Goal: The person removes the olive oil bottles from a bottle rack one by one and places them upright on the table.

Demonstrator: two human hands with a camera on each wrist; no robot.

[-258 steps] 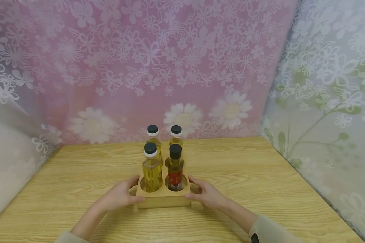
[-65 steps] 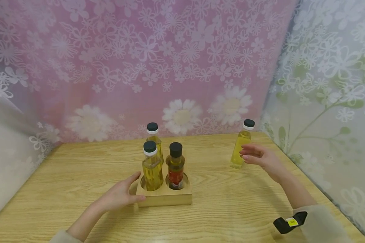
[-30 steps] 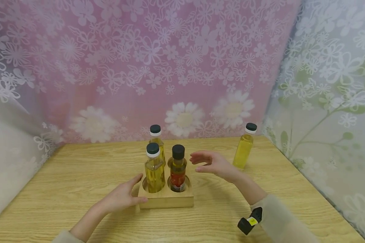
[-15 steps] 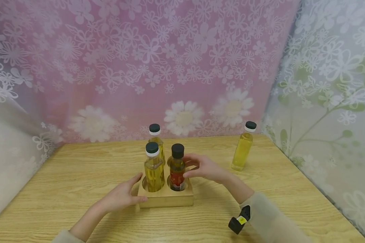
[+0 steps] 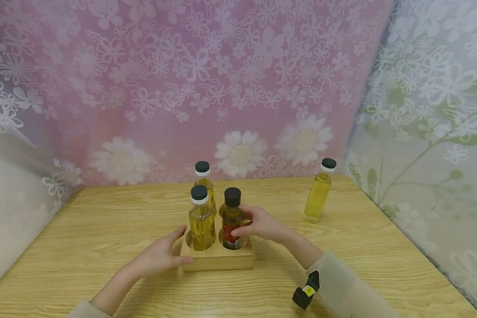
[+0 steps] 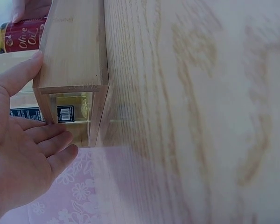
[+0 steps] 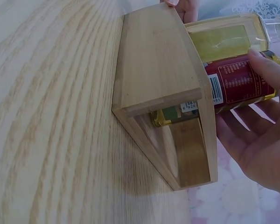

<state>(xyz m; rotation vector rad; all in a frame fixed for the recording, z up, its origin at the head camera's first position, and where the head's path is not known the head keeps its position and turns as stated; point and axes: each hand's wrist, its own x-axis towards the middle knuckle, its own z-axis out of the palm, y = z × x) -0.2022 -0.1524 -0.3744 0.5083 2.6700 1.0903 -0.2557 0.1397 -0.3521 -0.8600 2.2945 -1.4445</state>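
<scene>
A wooden bottle rack (image 5: 218, 263) stands on the table, round holes in its top. My left hand (image 5: 159, 256) holds its left end, thumb (image 6: 25, 70) at the front corner and fingers along the side. In the front right hole stands a dark-capped olive oil bottle (image 5: 227, 232) with a red label. My right hand (image 5: 264, 225) grips this bottle, the thumb across its label and the fingers behind it. The right wrist view shows the bottle's base (image 7: 161, 116) inside the rack. Two yellow oil bottles fill the left holes, a front one (image 5: 202, 229) and a back one (image 5: 204, 183).
Another yellow oil bottle (image 5: 317, 198) stands alone toward the back right of the wooden table (image 5: 115, 221). The back right hole (image 5: 221, 209) of the rack holds no bottle. Flowered curtains (image 5: 238, 88) hang behind and at the sides.
One yellow oil bottle went from the rack's back right hole to the table at right. My right hand let it go, came back left and took hold of the olive oil bottle.
</scene>
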